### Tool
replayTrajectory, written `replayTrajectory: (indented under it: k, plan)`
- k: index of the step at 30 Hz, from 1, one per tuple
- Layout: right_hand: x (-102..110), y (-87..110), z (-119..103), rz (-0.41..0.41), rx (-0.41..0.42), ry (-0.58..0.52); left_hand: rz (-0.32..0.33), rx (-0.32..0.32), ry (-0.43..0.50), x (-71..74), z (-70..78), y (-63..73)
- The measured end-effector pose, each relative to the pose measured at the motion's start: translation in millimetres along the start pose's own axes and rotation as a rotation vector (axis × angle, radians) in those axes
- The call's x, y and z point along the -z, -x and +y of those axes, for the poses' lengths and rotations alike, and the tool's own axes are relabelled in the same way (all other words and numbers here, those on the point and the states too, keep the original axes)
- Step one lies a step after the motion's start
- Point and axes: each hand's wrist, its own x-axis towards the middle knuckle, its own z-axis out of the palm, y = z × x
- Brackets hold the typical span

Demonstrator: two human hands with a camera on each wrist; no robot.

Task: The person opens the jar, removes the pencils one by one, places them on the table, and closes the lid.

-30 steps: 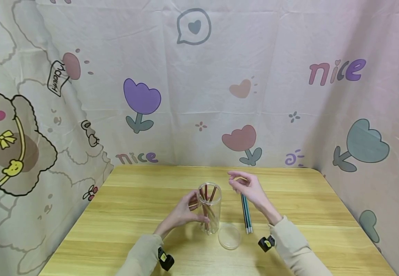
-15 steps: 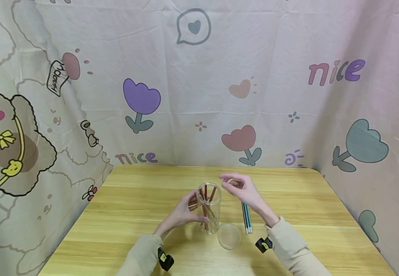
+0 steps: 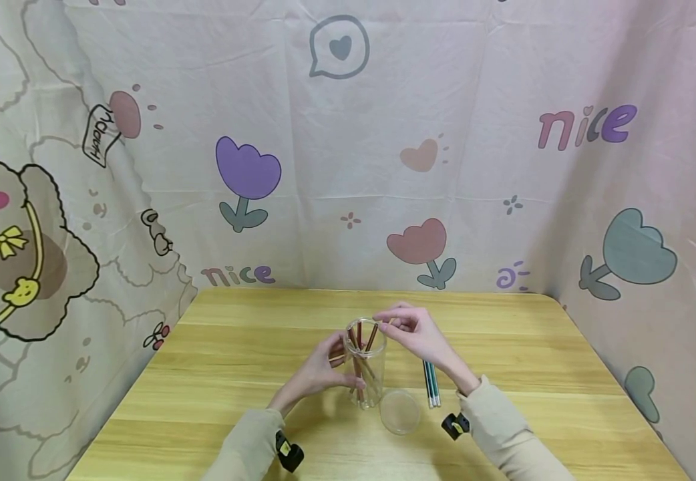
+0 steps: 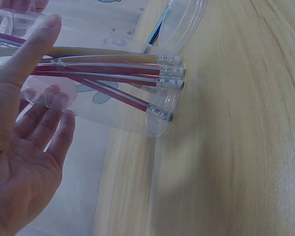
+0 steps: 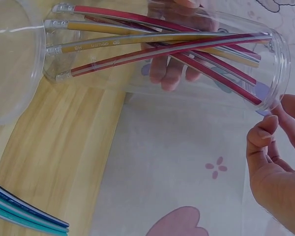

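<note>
A clear plastic jar [image 3: 377, 395] stands upright on the table, its mouth uncovered. Inside lean several red and yellow striped pencils [image 5: 162, 46], eraser ends at the bottom. My left hand [image 3: 314, 371] holds the jar from the left, thumb across the near side and fingers behind it, as the left wrist view also shows. At the jar's right rim is my right hand [image 3: 420, 334]; its thumb and index fingertips [image 5: 269, 124] come right up to the rim beside the pencil tops. No pencil shows between those fingers.
A round clear lid [image 3: 400, 412] lies just right of the jar's base. Several teal and dark blue pencils [image 3: 431, 386] lie side by side further right, partly under the right forearm. A printed cloth [image 3: 336, 160] hangs behind the wooden table [image 3: 204, 401].
My right hand has moved left and slightly down, from above the blue pencils to the jar's rim. The left hand, jar and lid have stayed in place.
</note>
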Motion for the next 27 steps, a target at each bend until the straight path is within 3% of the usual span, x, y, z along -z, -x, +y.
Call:
replayTrajectory:
  k: [21, 27]
  plan:
    - [-6.9, -2.7, 3.0, 0.087, 0.088, 0.079, 0.005, -0.003, 0.001, 0.0, -0.1, 0.6]
    - [-7.5, -2.0, 0.9, 0.1, 0.08, 0.111, 0.002, -0.006, 0.004, -0.2, -0.5, 0.7]
